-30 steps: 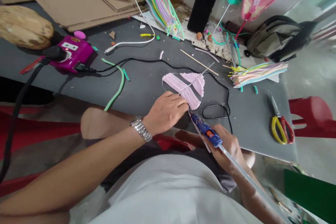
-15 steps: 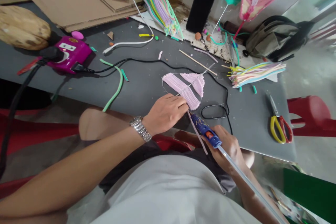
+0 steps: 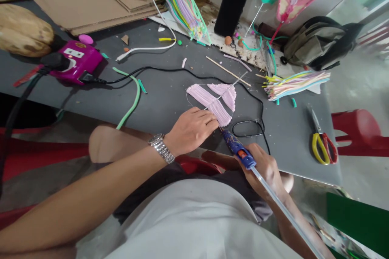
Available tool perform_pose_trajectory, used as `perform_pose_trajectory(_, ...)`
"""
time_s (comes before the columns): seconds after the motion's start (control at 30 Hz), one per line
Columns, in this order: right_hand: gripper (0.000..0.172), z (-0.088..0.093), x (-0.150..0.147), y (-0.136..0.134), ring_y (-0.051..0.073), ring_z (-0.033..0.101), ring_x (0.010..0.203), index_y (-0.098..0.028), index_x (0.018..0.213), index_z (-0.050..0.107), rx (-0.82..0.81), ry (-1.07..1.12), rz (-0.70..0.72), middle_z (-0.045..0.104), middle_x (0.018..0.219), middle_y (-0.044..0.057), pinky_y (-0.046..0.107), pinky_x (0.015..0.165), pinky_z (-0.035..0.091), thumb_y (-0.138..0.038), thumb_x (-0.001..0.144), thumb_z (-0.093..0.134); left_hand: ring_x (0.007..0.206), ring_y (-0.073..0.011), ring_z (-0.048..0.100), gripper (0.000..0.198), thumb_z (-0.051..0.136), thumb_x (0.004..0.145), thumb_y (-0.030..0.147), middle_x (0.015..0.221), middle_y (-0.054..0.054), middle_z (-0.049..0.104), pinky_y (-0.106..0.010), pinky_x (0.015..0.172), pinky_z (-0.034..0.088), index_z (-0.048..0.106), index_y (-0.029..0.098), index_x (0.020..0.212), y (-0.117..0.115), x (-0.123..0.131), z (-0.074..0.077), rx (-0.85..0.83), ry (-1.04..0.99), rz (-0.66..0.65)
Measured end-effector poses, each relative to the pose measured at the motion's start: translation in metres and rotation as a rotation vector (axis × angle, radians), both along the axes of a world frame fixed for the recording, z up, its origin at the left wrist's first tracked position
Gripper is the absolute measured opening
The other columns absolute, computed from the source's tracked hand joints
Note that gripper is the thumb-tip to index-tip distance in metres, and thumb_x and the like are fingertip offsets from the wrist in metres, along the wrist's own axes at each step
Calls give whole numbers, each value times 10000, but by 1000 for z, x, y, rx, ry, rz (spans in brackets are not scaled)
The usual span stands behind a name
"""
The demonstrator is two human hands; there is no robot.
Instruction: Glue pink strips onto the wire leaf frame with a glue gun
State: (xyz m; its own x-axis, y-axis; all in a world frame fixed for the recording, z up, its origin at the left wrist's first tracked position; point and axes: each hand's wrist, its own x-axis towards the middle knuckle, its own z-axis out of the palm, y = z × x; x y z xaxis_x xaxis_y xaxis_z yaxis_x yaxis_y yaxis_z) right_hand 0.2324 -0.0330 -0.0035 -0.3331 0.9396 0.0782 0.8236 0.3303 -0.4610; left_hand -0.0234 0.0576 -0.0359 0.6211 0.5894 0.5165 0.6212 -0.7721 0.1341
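Observation:
A wire-framed piece [image 3: 216,103], shaped like a leaf and partly filled with pale pink fuzzy strips, lies on the grey table with a thin stem along its middle. My left hand [image 3: 193,129], wearing a metal watch, closes its fingers on the lower edge of this piece and hides part of it. In my right hand [image 3: 263,166] is a blue hot glue gun [image 3: 235,145], a long clear glue stick [image 3: 273,196] running out of its rear. Its nozzle tip is right beside my left fingertips, at the edge of the pink strips.
A black cord [image 3: 182,71] crosses the table from a magenta power socket [image 3: 77,62]. Scissors [image 3: 322,139] lie at the right edge. Bundles of pipe cleaners [image 3: 296,85], a phone [image 3: 233,2], cardboard [image 3: 91,4] and a green strip [image 3: 133,105] are around.
The loose pink strip that hung down beside the glue gun no longer shows there. Both hands stay in nearly the same place; the view has shifted slightly.

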Motion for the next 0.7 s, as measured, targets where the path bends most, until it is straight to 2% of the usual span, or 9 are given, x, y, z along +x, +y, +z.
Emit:
perform_pose_trajectory(0.17, 163, -1, -1, 0, 142, 498, 625, -226, 947, 512, -13, -21, 0, 544, 809, -1, 267, 576, 344, -375, 1011, 529, 994, -175, 735, 152, 562, 1020, 152, 1035, -52, 812, -323, 781, 469, 685, 173, 934, 0, 0, 0, 22, -32, -4)
perform_pose_trajectory(0.37, 190, -2, -3, 2, 155, 539, 656, -224, 946, 523, -22, -28, -9, 584, 834, 20, 274, 590, 362, -400, 1016, 517, 968, -171, 738, 166, 558, 1024, 159, 1007, -59, 813, -318, 769, 468, 689, 172, 924, 1, -1, -3, 30, -62, -7)
perform_pose_trajectory(0.7, 128, -2, -3, 3, 154, 516, 634, -237, 884, 481, -21, -49, -27, 556, 790, -1, 277, 582, 347, -290, 988, 532, 897, -163, 713, 184, 546, 1024, 174, 979, -53, 799, -322, 750, 470, 698, 173, 921, 0, -1, -1, -12, -28, 7)
